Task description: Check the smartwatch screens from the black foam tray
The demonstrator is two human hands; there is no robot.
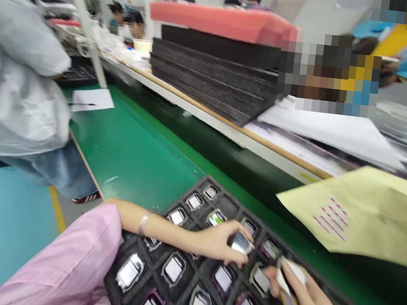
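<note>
One watch case (240, 243), glossy face up, long axis slanting down rightward; silvery, dark-edged, round-cornered. Above black tray (227, 204), pinched by my left hand's fingers. My right hand (313, 299) grips a white piece (294, 274), blurred.

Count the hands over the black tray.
2: the left hand holds a shiny piece above the tray; the right hand holds a white piece farther right.
</note>
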